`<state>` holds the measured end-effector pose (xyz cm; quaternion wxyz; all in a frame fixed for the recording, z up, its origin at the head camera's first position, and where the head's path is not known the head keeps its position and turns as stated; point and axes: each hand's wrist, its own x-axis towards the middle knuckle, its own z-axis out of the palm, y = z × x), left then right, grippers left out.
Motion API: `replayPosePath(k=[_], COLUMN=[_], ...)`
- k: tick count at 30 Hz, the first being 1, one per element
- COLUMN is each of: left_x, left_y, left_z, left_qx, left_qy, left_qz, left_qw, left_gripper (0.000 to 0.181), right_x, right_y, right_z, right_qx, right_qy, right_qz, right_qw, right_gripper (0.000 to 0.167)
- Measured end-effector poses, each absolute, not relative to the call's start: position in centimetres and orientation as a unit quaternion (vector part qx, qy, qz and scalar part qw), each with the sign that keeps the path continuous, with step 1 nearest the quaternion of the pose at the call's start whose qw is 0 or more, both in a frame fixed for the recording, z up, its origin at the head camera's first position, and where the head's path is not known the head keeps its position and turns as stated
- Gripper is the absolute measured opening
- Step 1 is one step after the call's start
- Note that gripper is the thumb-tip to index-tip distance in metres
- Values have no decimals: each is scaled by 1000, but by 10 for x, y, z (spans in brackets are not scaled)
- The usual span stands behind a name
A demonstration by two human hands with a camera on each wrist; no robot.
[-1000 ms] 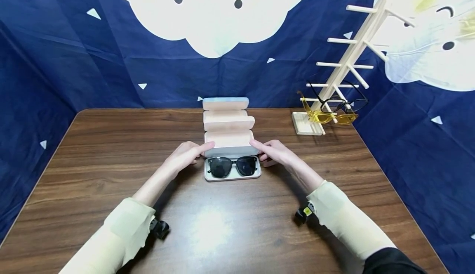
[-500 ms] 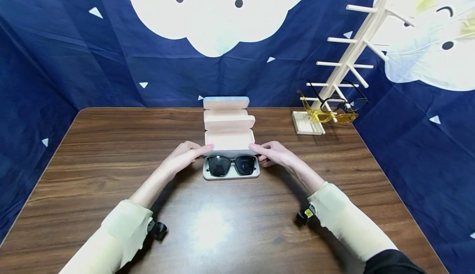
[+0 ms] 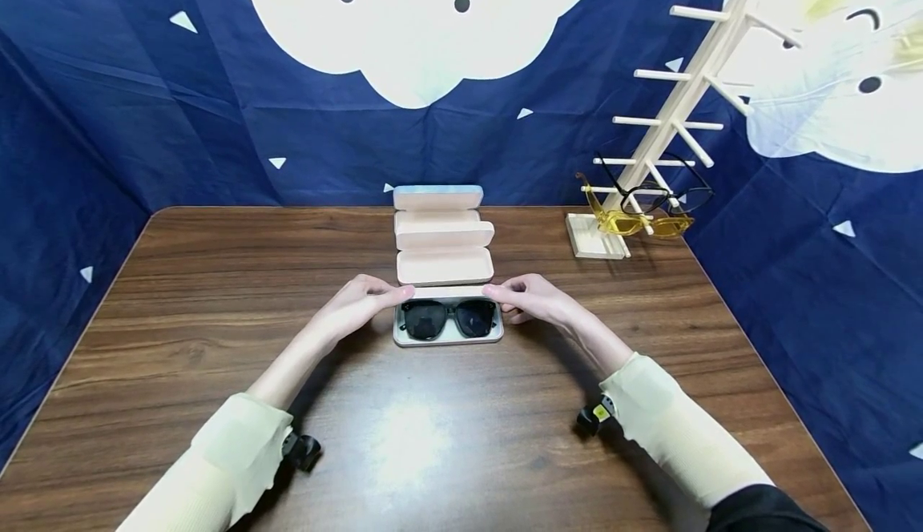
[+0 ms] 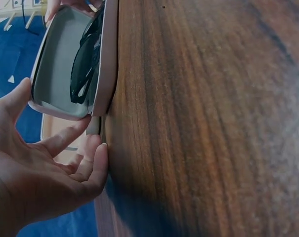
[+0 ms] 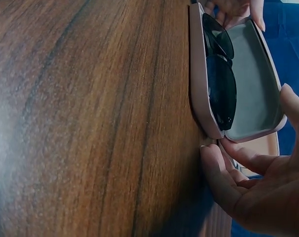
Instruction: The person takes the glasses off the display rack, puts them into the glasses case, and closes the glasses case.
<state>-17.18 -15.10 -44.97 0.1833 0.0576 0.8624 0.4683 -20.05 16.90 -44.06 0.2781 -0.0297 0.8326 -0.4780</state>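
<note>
A pair of black sunglasses lies in the front tray of a pink folding glasses case. Its grey-lined lid stands raised at a tilt behind the sunglasses. At the left corner my left hand grips the lid, thumb on its rim and index finger near the hinge. My right hand holds the opposite corner in the same way, as the right wrist view shows with the lid between thumb and index finger. Three pale pink sections of the case spread out behind the front tray.
On the back right of the wooden table stands a wooden eyewear rack. Yellow-framed glasses and black-framed glasses hang on its lower pegs. A blue cloth with white cloud shapes hangs behind the table.
The lid, which leaned back over the section behind, has swung forward and up toward the sunglasses. Both hands keep their hold on its corners, and the case has shifted very slightly.
</note>
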Motion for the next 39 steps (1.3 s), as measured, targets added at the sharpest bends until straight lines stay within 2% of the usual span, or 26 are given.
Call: replayPosePath(k=[11,28,34,39], left_x=[-169,-166,-161,-159], left_y=[-154,-152,-153,-154], left_z=[-449,-454,-454,-457], left_qx=[74,74,45,44], left_qy=[861,869,864,866], left_qz=[467,454,462,464], left_qw=[190,183,193,182], left_gripper=[55,43,57,68], right_x=[-201,-199,-196,-193], right_y=[171,175,176,175], right_z=[-441,-442,-446,-448], right_qx=[-47,-113,-151,-185], right_qy=[842,861,864,871], right_qz=[-459,-420,-415,-405], right_qw=[280,263,241,209], right_gripper=[44,40,29,25])
